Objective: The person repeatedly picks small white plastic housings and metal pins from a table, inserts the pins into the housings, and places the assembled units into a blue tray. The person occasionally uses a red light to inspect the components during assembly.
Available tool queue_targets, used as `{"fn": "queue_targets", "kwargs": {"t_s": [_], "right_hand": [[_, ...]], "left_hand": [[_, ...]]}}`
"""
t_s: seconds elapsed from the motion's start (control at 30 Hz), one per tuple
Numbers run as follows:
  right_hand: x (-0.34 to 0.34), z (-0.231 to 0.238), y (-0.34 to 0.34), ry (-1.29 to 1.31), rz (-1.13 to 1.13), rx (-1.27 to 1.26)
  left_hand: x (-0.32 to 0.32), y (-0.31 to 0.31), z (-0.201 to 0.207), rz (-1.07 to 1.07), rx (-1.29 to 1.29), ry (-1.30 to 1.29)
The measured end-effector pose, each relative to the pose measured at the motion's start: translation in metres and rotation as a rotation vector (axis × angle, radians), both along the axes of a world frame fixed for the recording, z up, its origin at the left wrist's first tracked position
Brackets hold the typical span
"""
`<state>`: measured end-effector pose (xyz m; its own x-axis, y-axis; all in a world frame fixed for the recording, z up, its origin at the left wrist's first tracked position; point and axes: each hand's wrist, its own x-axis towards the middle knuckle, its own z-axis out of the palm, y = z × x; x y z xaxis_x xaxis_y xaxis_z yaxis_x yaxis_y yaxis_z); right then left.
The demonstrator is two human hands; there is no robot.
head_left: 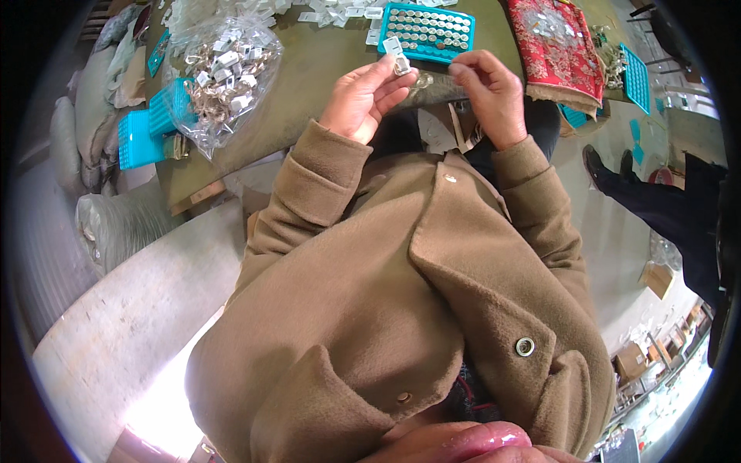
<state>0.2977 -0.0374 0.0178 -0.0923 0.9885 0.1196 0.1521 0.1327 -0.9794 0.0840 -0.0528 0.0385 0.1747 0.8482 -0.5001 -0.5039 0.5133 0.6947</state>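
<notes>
Over the table's near edge, my left hand [356,100] pinches a small white plastic case [394,48] between thumb and fingers; its lid appears to stand up. Beside those fingertips, towards the right, is a pale, see-through strip [423,82]; I cannot tell what it is joined to. My right hand [495,96] is raised a little apart from the left, thumb and fingertips brought together. Whatever lies in that pinch is too small to make out. Just beyond both hands, a teal tray [394,9] carries rows of round, shiny pieces.
A clear bag [224,85] of white cases and tangled strips lies at the left, by teal trays [139,140]. More white cases [343,11] cover the table's far side. Red patterned cloth [540,48] lies at the right. A person's dark-clothed leg [656,197] is at the far right.
</notes>
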Motion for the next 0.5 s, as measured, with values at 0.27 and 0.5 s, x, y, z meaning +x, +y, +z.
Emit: {"fn": "queue_targets", "kwargs": {"t_s": [0.27,0.5], "right_hand": [[0.015,-0.012,0.037,-0.482,-0.199,0.275],[0.008,-0.014,0.037,-0.708,-0.181,0.442]], "left_hand": [[0.019,-0.003,-0.005,-0.113,0.069,0.169],[0.033,-0.003,-0.008,-0.150,0.024,0.137]]}}
